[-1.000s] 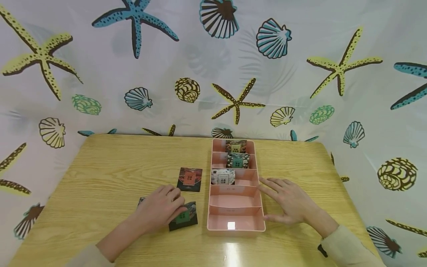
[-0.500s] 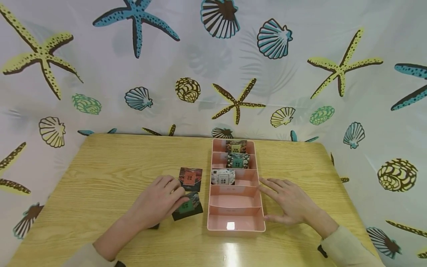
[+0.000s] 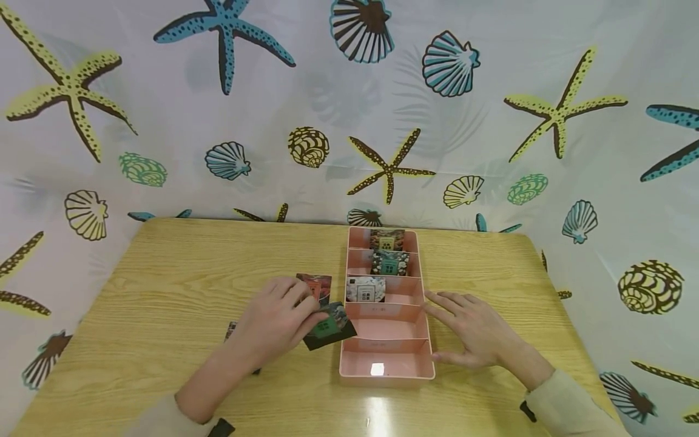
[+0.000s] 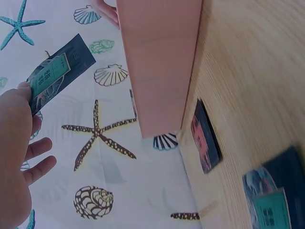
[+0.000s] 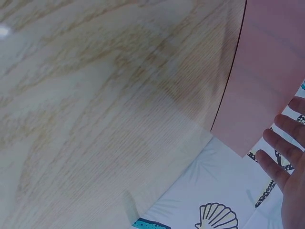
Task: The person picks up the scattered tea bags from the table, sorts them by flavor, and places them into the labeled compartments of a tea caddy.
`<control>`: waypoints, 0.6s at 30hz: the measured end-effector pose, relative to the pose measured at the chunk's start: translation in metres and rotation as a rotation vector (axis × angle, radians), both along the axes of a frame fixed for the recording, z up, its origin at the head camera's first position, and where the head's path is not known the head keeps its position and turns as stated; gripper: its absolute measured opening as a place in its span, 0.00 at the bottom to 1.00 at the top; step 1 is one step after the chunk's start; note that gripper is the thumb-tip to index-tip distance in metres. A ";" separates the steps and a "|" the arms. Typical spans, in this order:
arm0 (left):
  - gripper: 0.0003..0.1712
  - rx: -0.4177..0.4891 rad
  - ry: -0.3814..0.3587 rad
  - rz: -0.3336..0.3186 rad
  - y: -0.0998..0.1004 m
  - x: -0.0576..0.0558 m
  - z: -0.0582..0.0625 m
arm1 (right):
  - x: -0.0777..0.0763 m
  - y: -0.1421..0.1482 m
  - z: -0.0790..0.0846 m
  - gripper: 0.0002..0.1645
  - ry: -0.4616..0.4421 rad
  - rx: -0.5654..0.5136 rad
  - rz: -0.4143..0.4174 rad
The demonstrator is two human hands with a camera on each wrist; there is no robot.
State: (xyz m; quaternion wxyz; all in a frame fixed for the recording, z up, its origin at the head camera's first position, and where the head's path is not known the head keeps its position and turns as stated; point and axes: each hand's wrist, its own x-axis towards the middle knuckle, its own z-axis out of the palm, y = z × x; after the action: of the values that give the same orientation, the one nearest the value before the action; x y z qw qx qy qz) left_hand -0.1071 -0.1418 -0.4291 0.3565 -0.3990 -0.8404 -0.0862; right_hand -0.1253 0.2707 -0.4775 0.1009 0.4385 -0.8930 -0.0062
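Note:
My left hand (image 3: pixel 281 318) pinches a dark flat sachet with a green label (image 3: pixel 334 328) between thumb and fingers. In the left wrist view the green-label sachet (image 4: pixel 62 71) is held up off the table, and in the head view it overlaps the near left edge of a pink compartment box (image 3: pixel 388 325). My right hand (image 3: pixel 472 331) lies at the box's right side, fingers spread and straight, fingertips right at the rim. Partly behind my left hand lies a red-label sachet (image 3: pixel 323 286). Another sachet with a teal label (image 4: pixel 274 210) lies on the table, mostly hidden by my left forearm in the head view.
The box's three far compartments hold a yellow-label sachet (image 3: pixel 386 241), a teal-label sachet (image 3: pixel 390 264) and a white sachet (image 3: pixel 366 291). Its two near compartments show bare pink floors. A wooden table (image 3: pixel 185 279) ends at a patterned curtain (image 3: pixel 262 121).
My left hand has picked the green-label sachet up from the table and carried it forward and right to the box's edge. The right hand and box have not moved.

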 end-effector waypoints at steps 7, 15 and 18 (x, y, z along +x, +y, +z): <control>0.33 0.003 0.014 -0.039 0.025 -0.002 -0.013 | -0.001 0.001 -0.001 0.53 0.003 -0.010 0.002; 0.32 -0.028 -0.043 -0.063 0.048 -0.001 -0.029 | -0.001 0.001 -0.001 0.54 -0.015 -0.011 -0.004; 0.32 -0.044 -0.054 -0.081 0.055 0.001 -0.034 | -0.001 0.001 -0.001 0.54 -0.015 -0.004 -0.008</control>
State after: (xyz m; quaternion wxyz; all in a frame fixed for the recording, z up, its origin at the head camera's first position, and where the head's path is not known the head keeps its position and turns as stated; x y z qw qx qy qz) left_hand -0.1064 -0.0864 -0.4634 0.3211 -0.4378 -0.8346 -0.0929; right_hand -0.1261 0.2715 -0.4789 0.0952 0.4348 -0.8955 -0.0016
